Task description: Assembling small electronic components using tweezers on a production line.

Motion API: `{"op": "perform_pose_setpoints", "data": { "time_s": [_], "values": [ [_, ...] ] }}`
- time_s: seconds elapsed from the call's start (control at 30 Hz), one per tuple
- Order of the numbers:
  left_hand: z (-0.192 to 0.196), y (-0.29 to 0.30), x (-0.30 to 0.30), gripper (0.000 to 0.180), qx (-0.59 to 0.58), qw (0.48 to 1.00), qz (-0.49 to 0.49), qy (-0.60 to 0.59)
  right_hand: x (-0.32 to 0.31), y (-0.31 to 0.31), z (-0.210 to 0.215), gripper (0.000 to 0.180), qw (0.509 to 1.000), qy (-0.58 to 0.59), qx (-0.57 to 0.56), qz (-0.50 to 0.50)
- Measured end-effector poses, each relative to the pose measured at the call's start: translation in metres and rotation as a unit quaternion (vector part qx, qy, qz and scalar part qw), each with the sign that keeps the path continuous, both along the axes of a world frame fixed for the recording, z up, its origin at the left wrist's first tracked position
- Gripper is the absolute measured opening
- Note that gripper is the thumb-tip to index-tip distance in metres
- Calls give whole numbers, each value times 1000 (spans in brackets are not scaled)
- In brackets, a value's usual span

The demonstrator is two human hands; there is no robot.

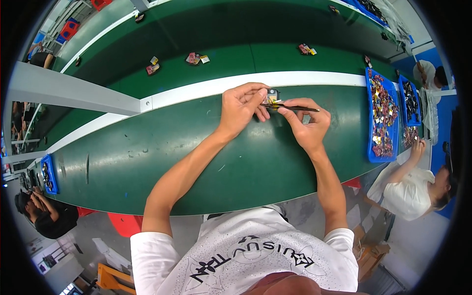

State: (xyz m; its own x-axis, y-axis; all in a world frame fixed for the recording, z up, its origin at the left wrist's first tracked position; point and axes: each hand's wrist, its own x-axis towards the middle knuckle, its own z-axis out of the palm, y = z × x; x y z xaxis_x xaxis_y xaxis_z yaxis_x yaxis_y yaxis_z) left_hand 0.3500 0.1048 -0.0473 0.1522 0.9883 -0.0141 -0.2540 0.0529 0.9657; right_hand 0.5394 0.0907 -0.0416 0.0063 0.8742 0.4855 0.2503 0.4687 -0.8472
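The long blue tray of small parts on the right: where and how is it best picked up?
Probably hold the tray by the rims at both short ends, coming from its left: a second blue tray stands close on its right. The shape is long and loose parts fill it, so opposite holds should keep it level.

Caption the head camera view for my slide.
Over a green workbench, the left hand holds a small dark part; the right hand holds a slim dark tool beside it.
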Motion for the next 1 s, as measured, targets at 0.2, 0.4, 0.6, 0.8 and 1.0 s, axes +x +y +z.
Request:
{"op": "perform_pose_setpoints", "data": {
  "time_s": [0.2,0.4,0.6,0.8,1.0],
  "values": [
    [-3,2,7,23,-7,1000,4,-2,6,3,-1,12,999,-21,26,15],
    [-4,2,11,25,-11,1000,-3,19,11,4,-2,13,998,-43,46,13],
    [-1,2,17,25,3,998,-19,60,15,3,-5,14,996,-48,71,5],
    [-3,4,24,18,4,997,16,77,14,8,-9,14,983,-63,169,26],
    [5,41,39,15,18,987,56,149,24,10,-5,13,995,-37,55,-77]
  ]
}}
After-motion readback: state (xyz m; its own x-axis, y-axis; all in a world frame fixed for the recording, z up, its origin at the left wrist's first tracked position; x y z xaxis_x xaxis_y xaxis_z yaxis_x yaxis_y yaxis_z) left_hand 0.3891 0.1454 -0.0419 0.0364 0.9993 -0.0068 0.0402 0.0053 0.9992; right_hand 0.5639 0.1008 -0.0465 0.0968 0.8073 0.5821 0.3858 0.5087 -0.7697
